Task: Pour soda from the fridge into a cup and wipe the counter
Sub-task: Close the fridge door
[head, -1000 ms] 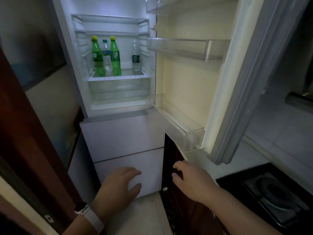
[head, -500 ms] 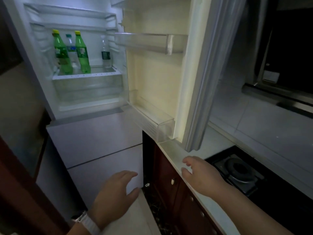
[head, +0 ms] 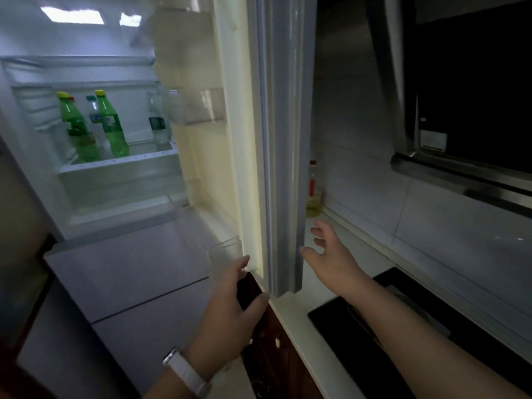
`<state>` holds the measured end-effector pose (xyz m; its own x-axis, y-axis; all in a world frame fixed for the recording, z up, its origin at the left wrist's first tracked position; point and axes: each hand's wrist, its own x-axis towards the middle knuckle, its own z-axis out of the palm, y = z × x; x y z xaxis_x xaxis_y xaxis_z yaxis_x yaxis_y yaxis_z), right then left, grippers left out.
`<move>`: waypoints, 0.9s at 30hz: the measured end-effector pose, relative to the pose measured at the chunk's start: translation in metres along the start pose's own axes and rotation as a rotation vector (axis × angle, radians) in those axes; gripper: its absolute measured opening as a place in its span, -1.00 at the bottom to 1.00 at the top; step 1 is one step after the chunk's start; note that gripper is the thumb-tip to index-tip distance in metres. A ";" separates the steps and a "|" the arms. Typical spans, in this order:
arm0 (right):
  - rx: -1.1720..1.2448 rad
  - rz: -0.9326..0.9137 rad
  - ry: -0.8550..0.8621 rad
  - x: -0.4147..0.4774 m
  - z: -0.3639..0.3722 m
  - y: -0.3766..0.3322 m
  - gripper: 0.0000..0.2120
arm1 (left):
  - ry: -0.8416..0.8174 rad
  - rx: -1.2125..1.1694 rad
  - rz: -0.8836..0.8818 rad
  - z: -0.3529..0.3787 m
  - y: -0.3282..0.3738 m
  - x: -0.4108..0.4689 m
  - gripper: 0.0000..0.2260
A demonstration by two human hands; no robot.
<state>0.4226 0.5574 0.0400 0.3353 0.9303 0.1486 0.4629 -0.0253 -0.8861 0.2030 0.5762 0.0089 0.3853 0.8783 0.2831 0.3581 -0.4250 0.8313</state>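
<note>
Fingers on my left hand (head: 230, 312) are lying nearly straight and close together, thumb held apart, gripping nothing. Their tips are sitting at the lower inner corner of the open fridge door (head: 283, 139), beside its clear bottom bin (head: 221, 249); blur is keeping me from telling whether they are touching it. A white watch band (head: 187, 372) is wrapping that wrist. My right hand (head: 331, 254) is hovering on the door's outer side, fingers spread wide, palm facing the door and close to it, above the pale counter (head: 296, 326).

I am seeing the soda bottles (head: 110, 125), two green ones with yellow caps, standing upright side by side on a shelf (head: 121, 164) inside the fridge (head: 115, 197), well apart from both hands. A smaller blue-labelled bottle (head: 92, 110) is standing behind them, and a clear bottle (head: 157, 125) with a dark label is standing to their right.

A black cooktop (head: 359, 326) is lying in the counter under my right forearm. A yellow-filled bottle (head: 312, 191) is standing against the wall behind the door.
</note>
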 end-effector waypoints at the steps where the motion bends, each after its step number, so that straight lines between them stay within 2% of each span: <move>1: 0.022 -0.024 -0.048 0.005 -0.001 0.001 -0.35 | 0.011 -0.007 -0.015 0.008 0.003 0.004 -0.41; 4: 0.011 -0.081 -0.174 0.012 0.002 0.006 -0.29 | 0.069 -0.011 -0.048 0.027 0.006 0.011 -0.34; 7: -0.027 -0.150 -0.212 0.014 0.007 0.012 -0.21 | 0.128 0.021 -0.055 0.037 0.005 0.012 -0.31; 12: -0.030 -0.271 -0.272 0.008 0.022 0.008 -0.26 | 0.189 0.088 -0.013 0.034 0.013 0.008 -0.32; 16: -0.031 -0.351 -0.372 0.000 0.041 -0.001 -0.26 | 0.302 -0.021 -0.111 0.019 0.012 -0.004 -0.40; 21: -0.034 -0.441 -0.485 -0.004 0.073 -0.014 -0.28 | 0.375 -0.017 -0.161 -0.005 0.003 -0.021 -0.44; 27: -0.073 -0.542 -0.559 0.004 0.116 -0.031 -0.35 | 0.508 0.025 -0.200 -0.039 -0.021 -0.033 -0.36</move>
<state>0.3146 0.6042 0.0173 -0.4068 0.8657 0.2916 0.5035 0.4789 -0.7192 0.1497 0.5649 0.0005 -0.1493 0.9352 0.3211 0.4044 -0.2385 0.8829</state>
